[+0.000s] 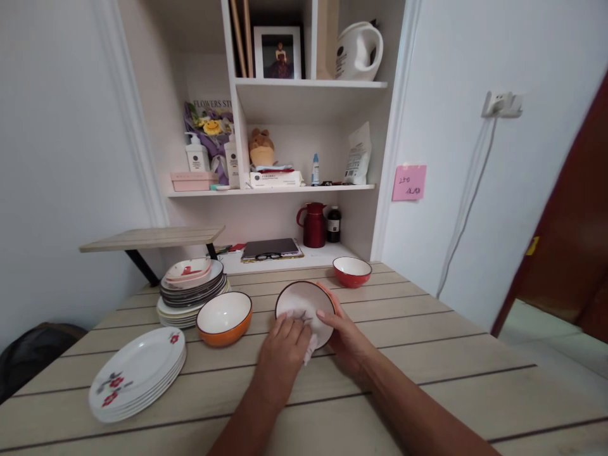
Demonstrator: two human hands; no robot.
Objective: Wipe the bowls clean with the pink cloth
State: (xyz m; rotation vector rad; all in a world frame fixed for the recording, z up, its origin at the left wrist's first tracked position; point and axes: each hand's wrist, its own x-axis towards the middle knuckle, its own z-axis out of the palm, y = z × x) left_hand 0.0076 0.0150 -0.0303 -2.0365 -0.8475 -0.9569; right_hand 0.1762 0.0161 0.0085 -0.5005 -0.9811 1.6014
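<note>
A bowl (304,296) with a white inside and a dark rim is tilted toward me above the table. My right hand (346,332) grips its right side, thumb over the rim and fingers behind. Inside the bowl, my left hand (285,345) presses a pale cloth (311,347) against the surface, its fingers bent over the cloth. To the left stands an orange bowl (225,332), upright on the table. Farther back on the right is a red bowl (352,278), also upright.
Oval white plates with red flowers (142,361) are stacked at the left front. Behind them rises a stack of mixed plates (190,294), beside a raised wooden stand (152,237). A red jug (314,225) and a laptop (270,249) occupy the low shelf behind the table.
</note>
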